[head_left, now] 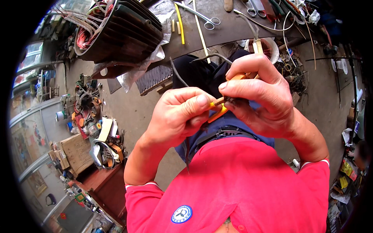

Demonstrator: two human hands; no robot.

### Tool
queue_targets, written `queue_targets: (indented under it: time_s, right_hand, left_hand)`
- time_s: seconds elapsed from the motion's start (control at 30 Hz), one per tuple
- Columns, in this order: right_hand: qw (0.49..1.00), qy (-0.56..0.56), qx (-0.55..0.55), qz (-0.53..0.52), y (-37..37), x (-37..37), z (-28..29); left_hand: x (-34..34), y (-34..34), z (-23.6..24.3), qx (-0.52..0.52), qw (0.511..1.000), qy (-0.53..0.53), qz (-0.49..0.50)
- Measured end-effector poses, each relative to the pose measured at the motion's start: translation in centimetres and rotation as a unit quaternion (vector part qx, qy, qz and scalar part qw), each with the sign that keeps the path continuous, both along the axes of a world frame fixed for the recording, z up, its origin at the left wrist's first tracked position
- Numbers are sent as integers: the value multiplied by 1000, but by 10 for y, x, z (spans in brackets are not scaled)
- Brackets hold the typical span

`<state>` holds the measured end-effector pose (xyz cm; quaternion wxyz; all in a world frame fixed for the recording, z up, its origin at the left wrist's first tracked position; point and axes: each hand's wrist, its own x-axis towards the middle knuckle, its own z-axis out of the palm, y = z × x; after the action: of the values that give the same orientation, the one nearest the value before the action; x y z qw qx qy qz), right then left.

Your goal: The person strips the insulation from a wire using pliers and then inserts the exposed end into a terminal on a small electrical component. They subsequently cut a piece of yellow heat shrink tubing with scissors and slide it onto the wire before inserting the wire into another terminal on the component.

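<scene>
In front of my waist, my left hand [182, 112] pinches a cable end [218, 102] with a yellow band and a brownish tip between thumb and fingers. My right hand [262, 91] is closed round an orange-handled tool [219, 113] beside that tip. The tool's working part is hidden by my fingers, so its kind cannot be made out. A dark grey cable [178, 72] rises from near my left hand. Another dark lead [211, 56] arches over toward my right hand, where its end is hidden.
On the dark bench ahead stand a ribbed motor housing [128, 31] with loose wires, scissors [206, 21] and a yellow sleeve strip [180, 23]. A white bucket [274, 50] is below the bench's right part. Leftward are a reddish cabinet [107, 186], a cardboard box [75, 153] and piled parts.
</scene>
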<state>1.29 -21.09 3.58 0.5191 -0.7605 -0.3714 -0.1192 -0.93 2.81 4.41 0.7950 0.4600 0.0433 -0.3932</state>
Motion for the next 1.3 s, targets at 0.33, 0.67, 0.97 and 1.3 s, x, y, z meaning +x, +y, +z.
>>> queue_targets:
  time_s: [0.33,0.67,0.97,1.3]
  right_hand:
    - [967,242,45,-66,5,-7,1]
    - [961,253,64,-89,5,-7,0]
    - [994,98,35,-40,-6,-2,-2]
    - [974,208,1,-86,-9,-3,0]
  left_hand:
    - [0,-17,-21,339,647,-676,99]
    - [-1,-20,-17,379,605,-693,99]
    - [6,-9,1,4,1000,23,-22]
    - [0,-30,-15,377,686,-619,60]
